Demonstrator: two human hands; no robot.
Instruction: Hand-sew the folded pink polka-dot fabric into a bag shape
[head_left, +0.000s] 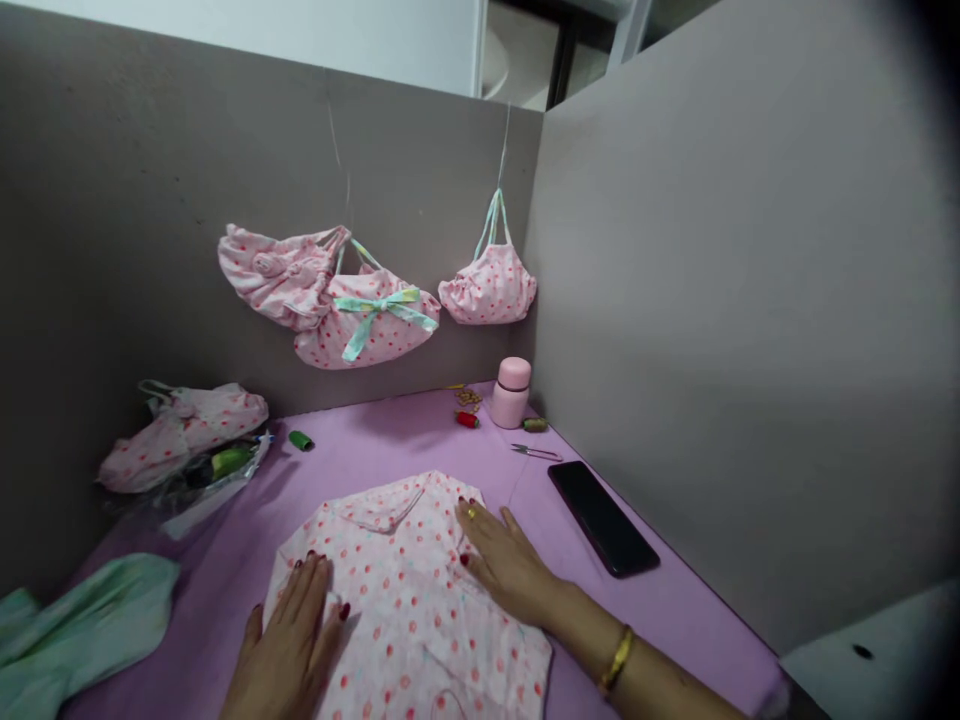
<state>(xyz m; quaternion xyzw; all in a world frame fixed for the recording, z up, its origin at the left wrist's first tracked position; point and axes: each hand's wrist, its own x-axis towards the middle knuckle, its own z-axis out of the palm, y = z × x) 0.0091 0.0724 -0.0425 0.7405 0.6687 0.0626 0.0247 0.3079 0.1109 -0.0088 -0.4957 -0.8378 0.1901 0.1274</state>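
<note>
A pale pink cloth with red dots lies spread on the table, a pointed folded flap at its far edge. My left hand rests flat on its left side, fingers stretched forward and thumb apart. On the upper right part lies my right hand, palm down, its fingers extended over the cloth's edge. Neither hand grips anything. A loose thread runs over the cloth near the bottom of the view. Just right of my right hand is a black phone, and beyond it small thread snips.
Dotted cloth bags and a smaller bag hang on the grey partition. A pink flask, red thread spool and green spool stand behind. Mint fabric and another dotted bundle lie left.
</note>
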